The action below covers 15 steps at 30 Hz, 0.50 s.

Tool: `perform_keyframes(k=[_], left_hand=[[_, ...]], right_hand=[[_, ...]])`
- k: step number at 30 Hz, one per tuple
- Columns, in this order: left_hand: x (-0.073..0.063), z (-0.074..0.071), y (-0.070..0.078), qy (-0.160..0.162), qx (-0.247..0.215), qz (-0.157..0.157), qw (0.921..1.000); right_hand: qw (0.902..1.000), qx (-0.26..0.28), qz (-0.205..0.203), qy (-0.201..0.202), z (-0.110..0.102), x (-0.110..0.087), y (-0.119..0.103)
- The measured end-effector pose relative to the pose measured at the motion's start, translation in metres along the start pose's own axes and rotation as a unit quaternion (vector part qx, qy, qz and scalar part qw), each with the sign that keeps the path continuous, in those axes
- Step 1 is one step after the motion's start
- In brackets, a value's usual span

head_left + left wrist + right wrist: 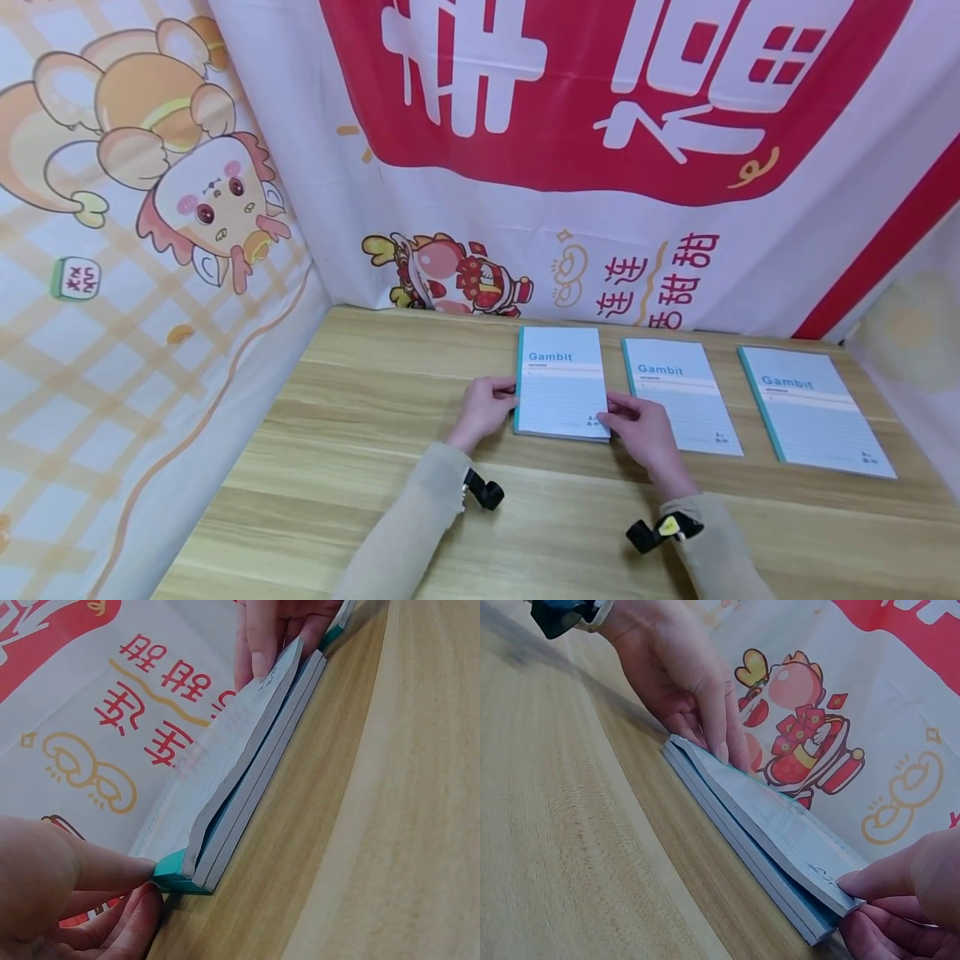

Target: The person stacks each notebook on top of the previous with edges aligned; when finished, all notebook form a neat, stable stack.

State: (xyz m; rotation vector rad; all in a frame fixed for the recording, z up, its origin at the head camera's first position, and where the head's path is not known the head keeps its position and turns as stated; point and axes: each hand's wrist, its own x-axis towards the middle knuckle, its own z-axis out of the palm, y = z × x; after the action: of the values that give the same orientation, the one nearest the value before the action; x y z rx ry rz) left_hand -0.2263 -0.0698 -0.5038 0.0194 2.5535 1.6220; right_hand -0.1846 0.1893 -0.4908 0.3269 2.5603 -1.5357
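A small stack of pale blue notebooks with teal spines lies on the wooden table; the top notebook (562, 383) reads "Gambit". My left hand (483, 410) holds this notebook at its spine, fingertips against the teal corner (172, 864) in the left wrist view. At the opposite side my right hand (641, 429) pinches the loose edge of the top notebook, thumb (877, 879) on the cover and fingers below. That edge is raised, leaving a narrow gap over the lower notebooks (739, 851) in the right wrist view.
Two more Gambit notebooks lie to the right, a middle one (682, 400) close beside my right hand and a far one (817, 412). Printed cloth (465, 200) hangs behind the table (360, 392), and another patterned cloth (150, 333) stands along its left side.
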Motion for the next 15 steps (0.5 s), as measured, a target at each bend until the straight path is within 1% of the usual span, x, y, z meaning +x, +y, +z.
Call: perform_keyframes(k=[8, 15], left_hand=[[0.0007, 0.0000, 0.0010, -0.002, 0.004, -0.003, 1.0000], [0.0003, -0.0001, 0.0021, -0.001, -0.005, -0.003, 1.0000]], right_hand=[[0.9998, -0.016, -0.008, 0.003, 0.0010, -0.0005, -0.0001], [0.9996, -0.021, -0.016, 0.006, 0.0016, -0.0007, 0.0002]])
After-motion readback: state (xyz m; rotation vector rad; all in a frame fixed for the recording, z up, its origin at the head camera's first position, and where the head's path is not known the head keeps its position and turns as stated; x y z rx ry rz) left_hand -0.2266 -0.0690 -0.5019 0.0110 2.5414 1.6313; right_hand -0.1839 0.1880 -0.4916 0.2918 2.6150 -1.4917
